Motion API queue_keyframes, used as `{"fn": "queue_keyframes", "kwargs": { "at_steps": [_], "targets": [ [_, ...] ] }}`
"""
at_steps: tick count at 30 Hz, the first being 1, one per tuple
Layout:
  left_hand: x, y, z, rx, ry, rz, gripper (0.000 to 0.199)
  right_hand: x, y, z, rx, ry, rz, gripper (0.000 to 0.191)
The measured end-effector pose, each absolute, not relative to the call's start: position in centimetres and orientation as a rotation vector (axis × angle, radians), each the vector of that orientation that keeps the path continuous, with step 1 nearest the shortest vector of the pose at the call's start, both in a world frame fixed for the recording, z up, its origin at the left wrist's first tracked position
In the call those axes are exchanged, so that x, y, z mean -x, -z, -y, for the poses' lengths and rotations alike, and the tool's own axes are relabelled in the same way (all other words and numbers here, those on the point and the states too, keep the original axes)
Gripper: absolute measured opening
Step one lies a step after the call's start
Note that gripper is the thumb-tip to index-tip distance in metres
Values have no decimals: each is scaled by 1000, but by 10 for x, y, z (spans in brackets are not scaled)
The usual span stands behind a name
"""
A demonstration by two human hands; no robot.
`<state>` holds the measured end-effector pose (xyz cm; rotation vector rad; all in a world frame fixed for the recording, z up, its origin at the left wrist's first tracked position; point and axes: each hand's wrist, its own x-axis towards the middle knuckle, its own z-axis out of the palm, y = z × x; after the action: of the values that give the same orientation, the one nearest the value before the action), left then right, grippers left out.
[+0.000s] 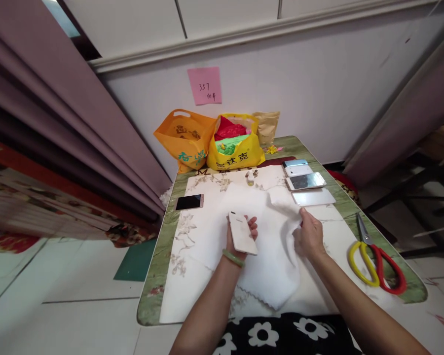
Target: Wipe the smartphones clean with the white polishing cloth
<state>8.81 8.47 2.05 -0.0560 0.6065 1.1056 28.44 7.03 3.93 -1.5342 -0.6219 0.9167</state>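
A pale phone with its back up [242, 233] rests in my left hand [251, 228], whose fingers curl round its far edge; a green bangle is on that wrist. My right hand [311, 233] pinches the edge of a white cloth [272, 251] and lifts it a little. The cloth lies spread over the middle of the table, beneath and beside the phone. Several phones lie at the right, among them one with a dark, shiny screen [307, 181] and a white one [314, 197]. A dark-screened phone [190, 202] lies at the left.
Scissors with yellow and red handles [370, 264] lie at the table's right edge. An orange bag [185, 140], a yellow bag with colourful contents [237, 159] and a tan pouch [267, 126] stand at the back. Near them is a small bottle [250, 178]. The table's green rim [148, 303] shows.
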Motion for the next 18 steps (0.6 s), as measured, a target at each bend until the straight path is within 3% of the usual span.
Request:
{"fn": "queue_keyframes", "kwargs": {
  "at_steps": [5,10,13,18],
  "targets": [
    [-90,-14,-81,-27,-1066,-357,76,-264,-47,-61,1402,-823,946,40],
    [-89,-11,-86,-31,-1078,-531,55,-230,-28,-29,1058,-848,1856,39],
    [-88,-12,-86,-28,-1079,-641,46,-221,-16,-21,880,-726,2379,53],
    [-91,-2,-84,-68,-1117,-701,48,-221,-15,-43,1049,-576,2580,64]
  ]
}}
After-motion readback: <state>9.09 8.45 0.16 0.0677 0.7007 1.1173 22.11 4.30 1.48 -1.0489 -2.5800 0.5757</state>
